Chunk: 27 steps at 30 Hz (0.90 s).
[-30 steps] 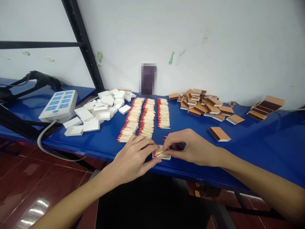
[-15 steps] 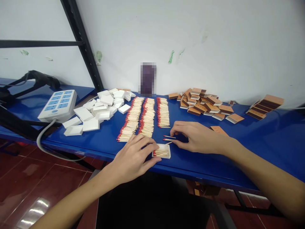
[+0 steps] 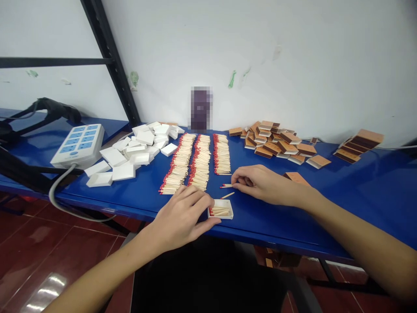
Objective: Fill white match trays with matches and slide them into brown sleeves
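Note:
My left hand (image 3: pixel 189 214) grips the left end of a white matchbox tray (image 3: pixel 231 208) at the table's front edge, thumb in front and fingers behind. Several red-tipped matches (image 3: pixel 220 211) lie inside the tray. Just beyond it, a single match (image 3: pixel 227 195) lies on the blue table. My right hand (image 3: pixel 257 184) is closed in a pinch on the ends of a few matches (image 3: pixel 226 186), their red heads pointing left. Three rows of matches (image 3: pixel 222 154) lie behind my hands, heads to the left.
Loose white trays (image 3: pixel 124 169) are heaped at the left, near a power strip (image 3: pixel 78 145) with a grey cable. Brown matchbox sleeves (image 3: pixel 288 148) are piled at the back right, with a leaning stack of sleeves (image 3: pixel 360 145) farther right. A pixelated dark object (image 3: pixel 200 108) stands against the wall.
My right hand has drawn its thumb and fingers together on the matches and shifted slightly back. The match near the tray now lies free of my fingers. My left hand stays on the tray.

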{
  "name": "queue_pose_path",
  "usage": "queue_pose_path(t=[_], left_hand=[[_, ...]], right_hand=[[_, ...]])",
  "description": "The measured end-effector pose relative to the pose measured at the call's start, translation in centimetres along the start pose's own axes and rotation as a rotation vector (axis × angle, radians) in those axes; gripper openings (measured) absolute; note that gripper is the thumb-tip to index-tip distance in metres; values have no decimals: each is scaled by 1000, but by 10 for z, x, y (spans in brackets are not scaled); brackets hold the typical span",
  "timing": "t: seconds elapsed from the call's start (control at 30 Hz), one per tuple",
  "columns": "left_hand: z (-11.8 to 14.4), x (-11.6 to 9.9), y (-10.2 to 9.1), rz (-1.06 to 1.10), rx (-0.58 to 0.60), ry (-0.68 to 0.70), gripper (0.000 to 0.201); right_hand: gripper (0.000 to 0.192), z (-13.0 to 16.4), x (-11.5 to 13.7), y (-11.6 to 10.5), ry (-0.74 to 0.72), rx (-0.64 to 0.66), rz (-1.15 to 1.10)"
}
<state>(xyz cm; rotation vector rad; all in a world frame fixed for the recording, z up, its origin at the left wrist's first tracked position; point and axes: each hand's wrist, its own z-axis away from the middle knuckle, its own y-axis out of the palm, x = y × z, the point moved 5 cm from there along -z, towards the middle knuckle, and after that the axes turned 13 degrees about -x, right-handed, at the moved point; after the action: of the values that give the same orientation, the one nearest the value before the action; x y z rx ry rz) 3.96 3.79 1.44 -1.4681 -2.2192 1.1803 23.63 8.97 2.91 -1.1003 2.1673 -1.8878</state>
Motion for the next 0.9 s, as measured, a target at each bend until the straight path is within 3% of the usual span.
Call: queue_pose_path(t=[0.33, 0.67, 0.9], left_hand=[[1, -3, -1, 53, 17, 37, 19], [1, 0, 1, 33, 8, -15, 19], [2, 1, 0, 26, -15, -26, 19]], right_hand=[[27, 2, 16, 3, 33, 78, -169], [21, 5, 10, 6, -6, 115, -64], [14, 6, 0, 3, 43, 83, 0]])
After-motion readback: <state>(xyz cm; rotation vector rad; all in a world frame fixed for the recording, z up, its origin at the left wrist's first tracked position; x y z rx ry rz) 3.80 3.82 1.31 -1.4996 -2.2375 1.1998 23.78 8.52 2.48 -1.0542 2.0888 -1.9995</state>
